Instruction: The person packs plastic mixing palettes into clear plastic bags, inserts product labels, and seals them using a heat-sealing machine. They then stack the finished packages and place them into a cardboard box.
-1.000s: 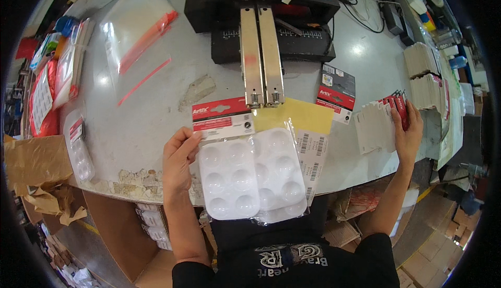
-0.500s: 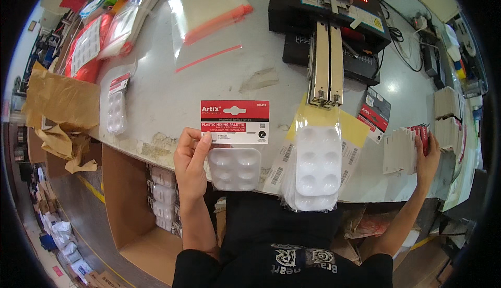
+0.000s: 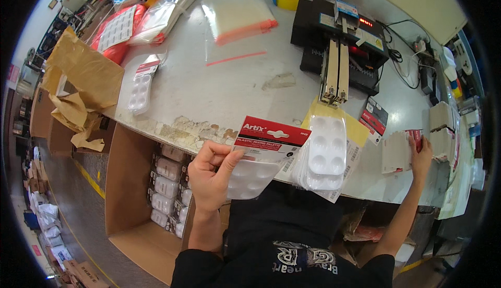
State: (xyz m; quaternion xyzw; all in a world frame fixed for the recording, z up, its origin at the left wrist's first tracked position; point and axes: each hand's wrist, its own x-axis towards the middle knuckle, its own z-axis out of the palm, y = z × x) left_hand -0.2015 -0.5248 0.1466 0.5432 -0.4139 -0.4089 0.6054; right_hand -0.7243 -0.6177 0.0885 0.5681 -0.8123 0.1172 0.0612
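A white plastic palette (image 3: pixel 252 176) with a red header card is gripped by the left hand (image 3: pixel 210 176), fingers (image 3: pixel 228 164) clenched on its left side; it is held tilted, just off the table's (image 3: pixel 209 95) near edge. A stack of bagged palettes (image 3: pixel 324 152) is laid at the near edge, under the black machine's (image 3: pixel 339 43) metal arm. The right hand (image 3: pixel 420 157) is pressed on a card stack (image 3: pixel 399 150) near the right edge; whether its fingers grasp cannot be told.
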